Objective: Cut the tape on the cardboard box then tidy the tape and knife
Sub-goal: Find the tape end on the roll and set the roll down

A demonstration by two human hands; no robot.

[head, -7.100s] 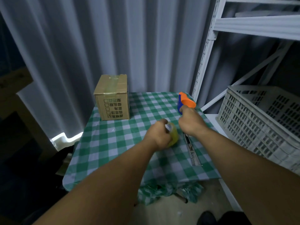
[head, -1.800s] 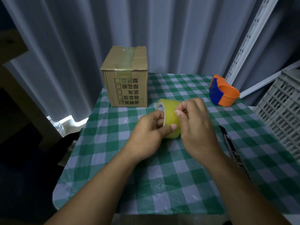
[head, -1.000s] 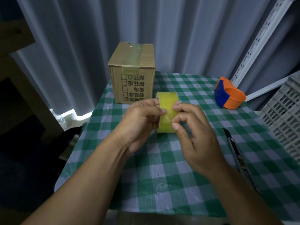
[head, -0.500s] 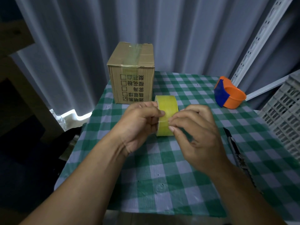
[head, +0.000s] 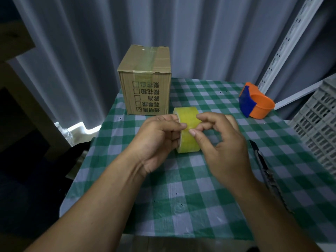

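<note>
A yellow tape roll (head: 188,124) stands on edge above the middle of the green checked table (head: 181,197). My left hand (head: 156,140) grips it from the left side. My right hand (head: 220,144) touches its curved face with fingertips and thumb. The cardboard box (head: 145,80), sealed with clear tape across the top, stands at the table's back left. A dark utility knife (head: 265,170) lies on the cloth to the right of my right wrist, partly hidden by my forearm.
An orange and blue tape dispenser (head: 256,102) sits at the back right of the table. A white slatted crate (head: 316,128) stands to the right, beside a white metal shelf upright (head: 287,42). Grey curtains hang behind.
My right fingers have shifted on the roll's face, from pinching low on it to touching higher up. The roll has turned slightly in my left hand. The box, dispenser and knife stay put.
</note>
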